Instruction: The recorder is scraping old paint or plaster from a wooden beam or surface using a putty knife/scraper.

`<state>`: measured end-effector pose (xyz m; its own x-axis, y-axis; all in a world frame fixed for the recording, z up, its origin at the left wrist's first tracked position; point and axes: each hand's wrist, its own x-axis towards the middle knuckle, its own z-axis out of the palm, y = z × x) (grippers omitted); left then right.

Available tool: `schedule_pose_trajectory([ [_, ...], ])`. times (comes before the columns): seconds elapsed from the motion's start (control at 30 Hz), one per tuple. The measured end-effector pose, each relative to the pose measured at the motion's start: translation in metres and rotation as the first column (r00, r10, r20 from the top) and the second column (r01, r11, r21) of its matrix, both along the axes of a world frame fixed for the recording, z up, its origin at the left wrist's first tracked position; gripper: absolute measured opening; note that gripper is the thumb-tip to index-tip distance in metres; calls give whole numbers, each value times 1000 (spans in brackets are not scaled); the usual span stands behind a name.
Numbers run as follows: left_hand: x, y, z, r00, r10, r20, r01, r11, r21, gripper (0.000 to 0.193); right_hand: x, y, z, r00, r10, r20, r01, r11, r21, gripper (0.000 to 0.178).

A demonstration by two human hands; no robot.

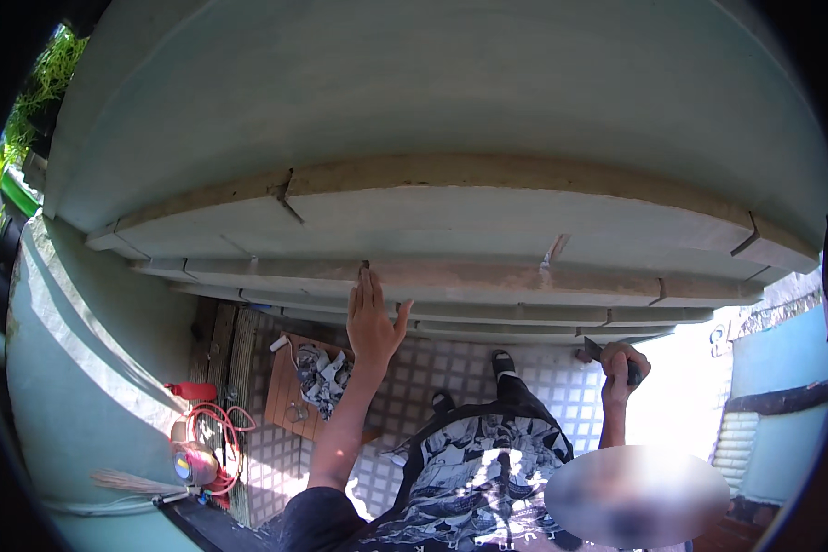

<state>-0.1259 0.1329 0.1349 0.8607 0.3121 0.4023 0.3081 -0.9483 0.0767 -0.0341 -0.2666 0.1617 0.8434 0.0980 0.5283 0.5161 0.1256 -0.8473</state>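
Observation:
Flat and with its fingers stretched out, my left hand (374, 322) reaches up to a long pale ledge (469, 273) on the wall. Its fingertips touch the ledge's front edge beside a small dark notch. My right hand (622, 363), lower and to the right, is closed around the dark handle of a putty knife (593, 349). The blade points up and left, apart from the ledges. Above runs another ledge (524, 175), its edge browned and split by dark cracks. Reddish-brown patches mark the ledge near my left hand.
Below stands a small wooden table (283, 391) with crumpled patterned cloth or paper (322, 379) and a glass. At the left are a red bottle (193, 391), a coiled red hose (236, 425) and a broom-like bundle (124, 480). I stand on a tiled floor (414, 368).

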Motion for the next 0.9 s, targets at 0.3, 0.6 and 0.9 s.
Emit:
schedule_pose_trajectory([
  [0.3, -21, -17, -75, 915, 114, 387, 202, 701, -684, 67, 3, 42, 20, 977, 194, -87, -193, 981, 18, 20],
  [0.6, -40, -49, -101, 855, 419, 304, 219, 240, -946, 57, 12, 130, 54, 768, 548, 330, -395, 812, -429, 29],
  [0.9, -46, -65, -94, 821, 407, 400, 284, 318, -905, 49, 16, 212, 30, 502, 506, 702, -439, 848, -298, 37],
])
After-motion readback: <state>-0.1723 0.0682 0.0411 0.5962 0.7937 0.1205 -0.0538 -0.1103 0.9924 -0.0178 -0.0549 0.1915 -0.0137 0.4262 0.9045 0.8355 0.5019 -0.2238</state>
